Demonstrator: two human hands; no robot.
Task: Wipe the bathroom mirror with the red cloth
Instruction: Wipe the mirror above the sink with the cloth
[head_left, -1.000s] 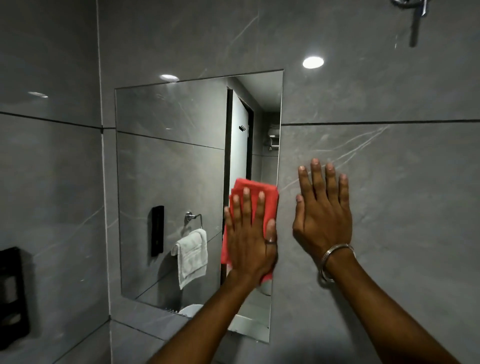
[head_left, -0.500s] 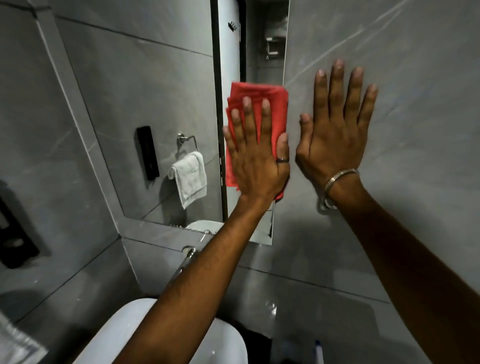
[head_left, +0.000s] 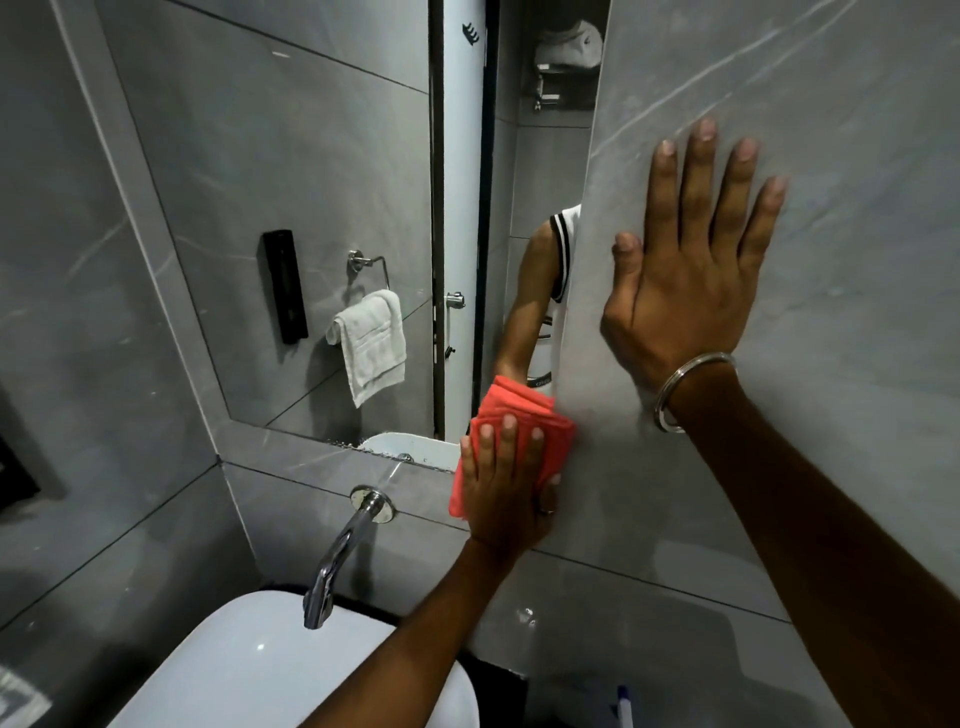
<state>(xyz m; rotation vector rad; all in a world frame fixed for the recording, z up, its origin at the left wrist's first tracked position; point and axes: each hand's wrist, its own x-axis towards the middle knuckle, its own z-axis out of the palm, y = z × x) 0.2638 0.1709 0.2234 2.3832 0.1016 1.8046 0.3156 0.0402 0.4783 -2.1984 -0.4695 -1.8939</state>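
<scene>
Cloth (head_left: 515, 404) long axis near-upright, tilted R

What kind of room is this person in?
Most likely a bathroom: a mirror on the grey tiled wall, a chrome tap over a white basin, and a white towel reflected in the mirror.

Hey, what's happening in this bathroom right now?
A person is wiping the mirror with a red cloth. The left hand presses the folded cloth flat at the mirror's lower right corner, overlapping the grey tile wall below it. The right hand rests flat on that wall beside the mirror. A faucet and white basin sit below.
</scene>
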